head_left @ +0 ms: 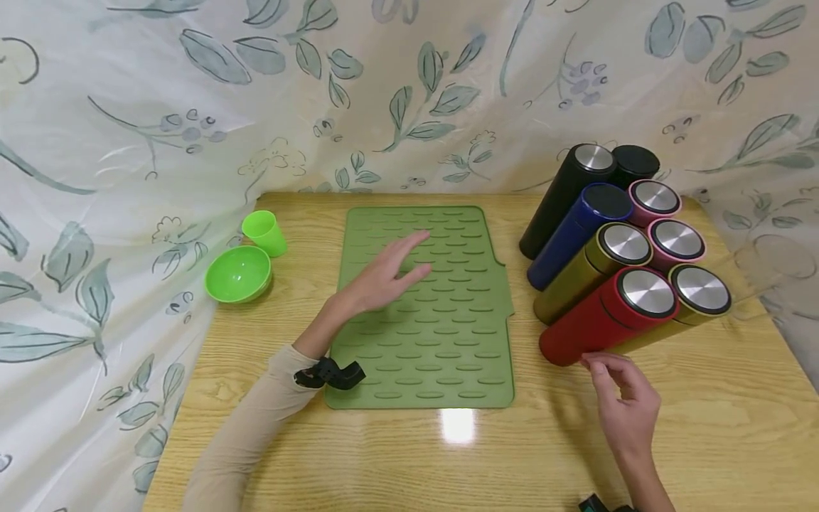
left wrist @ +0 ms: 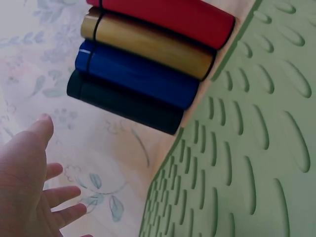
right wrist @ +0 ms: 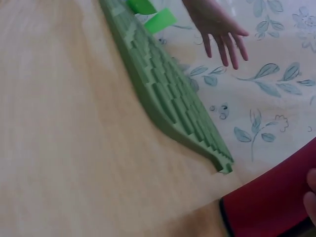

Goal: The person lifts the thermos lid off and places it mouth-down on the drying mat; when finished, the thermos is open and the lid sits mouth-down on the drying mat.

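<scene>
My left hand (head_left: pixel 384 277) hovers over the ribbed green mat (head_left: pixel 422 380), thumb and fingers spread, holding nothing. In the left wrist view, its fingers (left wrist: pixel 64 197) are loosely extended. My right hand (head_left: pixel 630 405) is beside the lower end of a red thermos bottle (head_left: pixel 595 327), fingers bent and fingertips right at its side. The right wrist view has fingertips (right wrist: pixel 311 197) overlapping the red bottle (right wrist: pixel 276 197) at the edge; most of that hand is out of frame. Behind the red bottle stand a gold bottle (head_left: pixel 569 284), a blue bottle (head_left: pixel 576 220) and a black bottle (head_left: pixel 563 192).
More bottles stand close behind: two with pink lids (head_left: pixel 677 240), another gold one (head_left: pixel 700 288) and another black one (head_left: pixel 635 162). A clear see-through container (head_left: pixel 774 267) is at far right. A green bowl (head_left: pixel 239 274) and green cup (head_left: pixel 265 231) sit left on the wooden table (head_left: pixel 397 462).
</scene>
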The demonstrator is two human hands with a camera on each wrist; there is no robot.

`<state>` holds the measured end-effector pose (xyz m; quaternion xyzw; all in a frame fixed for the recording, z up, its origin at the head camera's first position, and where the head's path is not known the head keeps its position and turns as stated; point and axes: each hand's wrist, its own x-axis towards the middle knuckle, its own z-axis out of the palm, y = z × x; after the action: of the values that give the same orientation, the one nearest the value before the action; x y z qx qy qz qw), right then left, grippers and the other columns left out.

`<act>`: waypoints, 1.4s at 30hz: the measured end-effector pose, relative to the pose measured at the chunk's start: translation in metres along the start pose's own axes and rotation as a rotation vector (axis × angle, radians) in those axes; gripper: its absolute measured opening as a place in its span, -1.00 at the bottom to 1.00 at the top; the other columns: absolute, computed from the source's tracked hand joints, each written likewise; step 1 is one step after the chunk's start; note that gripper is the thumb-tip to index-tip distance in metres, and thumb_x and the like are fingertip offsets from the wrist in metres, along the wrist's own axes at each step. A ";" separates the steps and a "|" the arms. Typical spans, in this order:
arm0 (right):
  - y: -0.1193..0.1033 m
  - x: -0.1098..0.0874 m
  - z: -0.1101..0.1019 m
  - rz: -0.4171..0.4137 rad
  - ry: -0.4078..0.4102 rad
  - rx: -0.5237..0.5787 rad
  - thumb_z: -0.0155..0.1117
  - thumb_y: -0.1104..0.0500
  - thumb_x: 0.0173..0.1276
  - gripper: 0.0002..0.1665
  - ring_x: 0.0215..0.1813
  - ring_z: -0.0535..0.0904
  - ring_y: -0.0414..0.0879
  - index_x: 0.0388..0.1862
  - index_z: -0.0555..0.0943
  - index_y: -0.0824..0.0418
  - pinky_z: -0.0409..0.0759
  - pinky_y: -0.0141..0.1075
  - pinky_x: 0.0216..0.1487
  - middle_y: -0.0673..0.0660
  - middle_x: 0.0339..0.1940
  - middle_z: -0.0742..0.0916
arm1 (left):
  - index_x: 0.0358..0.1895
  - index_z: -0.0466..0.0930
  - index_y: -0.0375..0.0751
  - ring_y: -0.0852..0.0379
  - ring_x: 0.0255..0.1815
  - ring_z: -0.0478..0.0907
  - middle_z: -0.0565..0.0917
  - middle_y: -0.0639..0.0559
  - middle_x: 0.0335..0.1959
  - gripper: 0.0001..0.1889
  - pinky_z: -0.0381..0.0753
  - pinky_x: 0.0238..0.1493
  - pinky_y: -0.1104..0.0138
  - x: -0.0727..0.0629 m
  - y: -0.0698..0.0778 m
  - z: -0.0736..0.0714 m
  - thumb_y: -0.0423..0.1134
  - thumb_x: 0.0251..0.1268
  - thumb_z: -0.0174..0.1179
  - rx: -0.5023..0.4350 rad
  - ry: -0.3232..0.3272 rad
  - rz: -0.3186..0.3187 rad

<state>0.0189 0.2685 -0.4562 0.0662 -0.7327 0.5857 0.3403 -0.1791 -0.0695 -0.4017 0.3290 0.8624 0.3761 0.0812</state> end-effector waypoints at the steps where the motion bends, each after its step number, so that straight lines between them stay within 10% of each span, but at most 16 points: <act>1: 0.001 -0.002 -0.001 0.004 0.040 -0.035 0.06 0.66 0.18 -0.89 -0.18 0.69 -0.32 -0.32 0.52 0.74 0.60 -0.59 -0.07 -0.05 -0.24 0.76 | 0.56 -0.05 0.07 0.04 0.60 -0.02 0.05 0.06 0.59 -0.29 -0.02 0.58 0.01 0.000 0.000 0.000 0.26 0.46 -0.19 -0.001 -0.001 0.005; 9: 0.005 -0.007 0.003 0.031 0.195 -0.157 0.19 0.58 0.13 -0.67 -0.09 0.65 -0.30 -0.13 0.42 0.77 0.59 -0.62 -0.07 -0.05 -0.10 0.64 | 0.55 -0.05 0.08 0.07 0.59 -0.01 0.06 0.07 0.58 -0.29 0.01 0.57 0.04 0.002 0.007 0.003 0.26 0.46 -0.20 -0.016 -0.005 0.029; 22: 0.005 -0.007 0.011 0.178 0.198 -0.245 0.28 0.54 0.11 -0.33 0.08 0.57 -0.26 0.21 0.44 0.19 0.58 -0.53 0.05 -0.13 0.07 0.57 | 0.56 -0.06 0.05 0.05 0.61 -0.04 0.02 0.12 0.58 -0.28 -0.04 0.59 0.03 0.001 0.022 0.009 0.25 0.47 -0.20 -0.019 -0.039 0.081; 42: 0.004 0.004 0.045 0.269 0.320 -0.338 0.50 0.33 0.01 -0.16 0.09 0.31 -0.32 0.32 0.42 0.07 0.38 -0.44 -0.09 -0.28 0.03 0.38 | 0.56 -0.05 0.10 0.07 0.60 -0.01 0.02 0.11 0.59 -0.32 0.01 0.58 0.08 0.000 0.026 0.014 0.22 0.48 -0.19 -0.034 -0.048 0.092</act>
<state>-0.0047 0.2299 -0.4608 -0.1829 -0.7593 0.4980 0.3770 -0.1608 -0.0478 -0.3934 0.3760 0.8376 0.3860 0.0901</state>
